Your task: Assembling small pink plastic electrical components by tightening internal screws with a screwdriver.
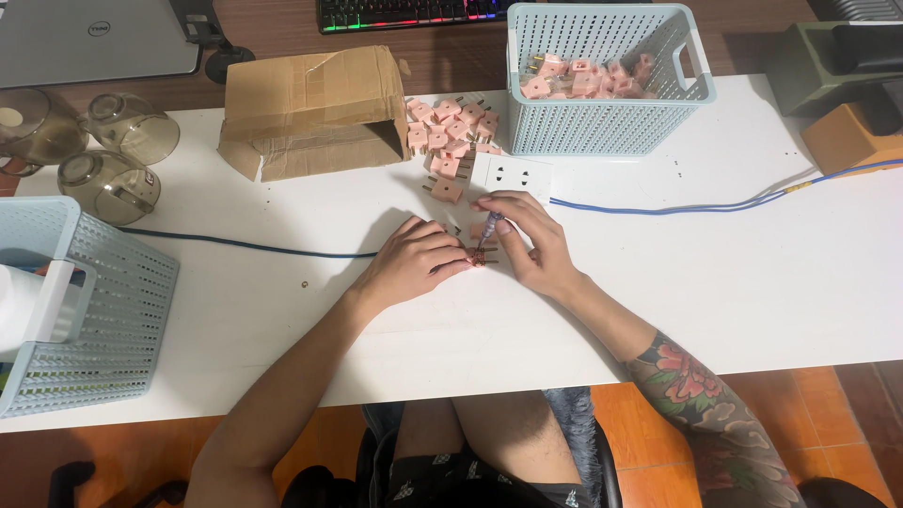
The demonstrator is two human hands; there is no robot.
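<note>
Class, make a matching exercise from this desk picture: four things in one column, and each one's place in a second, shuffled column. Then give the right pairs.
Things
1. cardboard box
2. pale blue basket
3. glass mugs
4. small screwdriver

Places
A. far left of the white table, lying tipped over
B. in the right hand, tip down at a pink plug that the left hand steadies
C. lying on its side, open end facing a heap of pink plugs
D. at the table's far edge, with pink plugs inside

Pairs: 1-C, 2-D, 3-A, 4-B
</note>
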